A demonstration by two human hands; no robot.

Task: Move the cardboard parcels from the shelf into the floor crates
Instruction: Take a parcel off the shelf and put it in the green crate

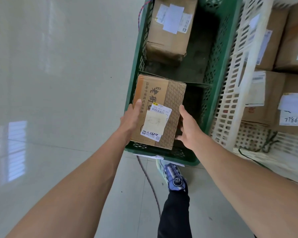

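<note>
A brown cardboard parcel (pixel 162 100) with printed characters and white labels is held over the near compartment of a green floor crate (pixel 215 79). My left hand (pixel 132 117) presses flat on its left side and my right hand (pixel 187 124) grips its right side, fingers underneath. A second taped parcel (pixel 169 30) with white labels lies in the crate's far compartment. A green divider separates the two compartments.
A white lattice crate (pixel 234 86) stands right of the green one and holds several labelled parcels (pixel 265 100). My shoe (pixel 174 177) and dark trouser leg stand just below the green crate. A thin cord (pixel 150 182) runs along the pale tiled floor.
</note>
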